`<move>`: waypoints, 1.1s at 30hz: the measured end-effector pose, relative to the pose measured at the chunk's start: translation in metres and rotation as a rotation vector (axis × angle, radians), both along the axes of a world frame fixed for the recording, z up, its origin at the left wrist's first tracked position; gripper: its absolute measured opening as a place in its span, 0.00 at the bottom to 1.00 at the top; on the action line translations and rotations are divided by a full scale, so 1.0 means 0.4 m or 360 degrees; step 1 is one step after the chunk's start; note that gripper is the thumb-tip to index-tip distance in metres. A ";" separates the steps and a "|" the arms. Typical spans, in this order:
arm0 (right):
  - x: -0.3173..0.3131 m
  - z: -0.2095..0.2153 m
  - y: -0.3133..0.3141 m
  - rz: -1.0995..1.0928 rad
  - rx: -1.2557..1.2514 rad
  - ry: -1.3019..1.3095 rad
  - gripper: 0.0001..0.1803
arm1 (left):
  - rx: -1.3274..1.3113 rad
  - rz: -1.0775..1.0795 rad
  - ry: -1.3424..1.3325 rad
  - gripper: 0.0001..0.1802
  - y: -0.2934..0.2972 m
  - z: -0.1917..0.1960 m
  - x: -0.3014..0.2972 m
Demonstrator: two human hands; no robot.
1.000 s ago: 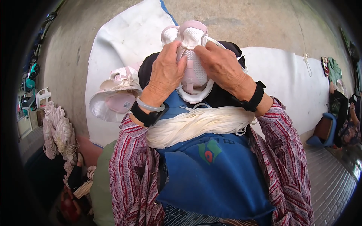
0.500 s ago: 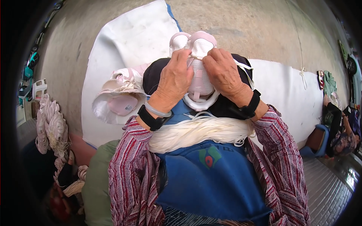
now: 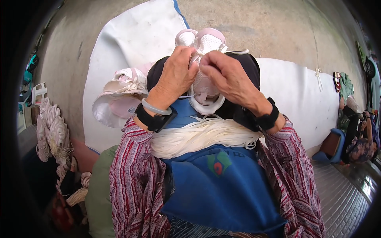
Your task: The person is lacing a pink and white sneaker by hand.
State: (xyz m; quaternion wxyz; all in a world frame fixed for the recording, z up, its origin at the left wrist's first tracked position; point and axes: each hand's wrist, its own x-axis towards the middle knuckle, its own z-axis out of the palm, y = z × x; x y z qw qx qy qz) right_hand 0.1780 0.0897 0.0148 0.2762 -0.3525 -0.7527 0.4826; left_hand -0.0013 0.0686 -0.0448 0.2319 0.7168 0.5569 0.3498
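"Where do we find the shoe?"

"We have the white-and-pink shoe at the knees of the dark trousers, its toe pointing away from us. A second shoe sits just left of its toe."

"And our hands?"

"Our left hand and right hand bend over its middle from either side, fingers curled close together. We can't tell whether they pinch anything, since the tips are partly hidden. A white lace sticks out beyond the right hand."

"What else lies near us?"

"A thick bundle of cream laces across our blue apron. To our left, we see more pink-and-white shoe parts beside the knee, over a white sheet."
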 end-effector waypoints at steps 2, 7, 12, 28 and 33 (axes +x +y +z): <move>0.000 -0.083 0.024 -0.0214 0.0276 -0.0269 0.07 | -0.0117 0.0028 -0.0007 0.15 0.011 0.014 0.012; -0.026 -0.118 0.001 -0.0339 0.0587 -0.0496 0.09 | -0.0077 0.0012 0.0141 0.15 0.008 0.006 -0.006; -0.036 -0.134 0.007 -0.0381 0.0719 -0.0581 0.12 | -0.0142 -0.0013 0.0076 0.14 0.013 0.010 -0.016; -0.072 -0.113 0.028 -0.0450 0.0523 -0.0772 0.09 | -0.0015 0.0003 0.0049 0.13 0.006 0.001 -0.003; -0.072 -0.122 0.023 -0.0469 0.0544 -0.0774 0.08 | -0.0028 -0.0014 0.0082 0.13 0.007 0.003 -0.008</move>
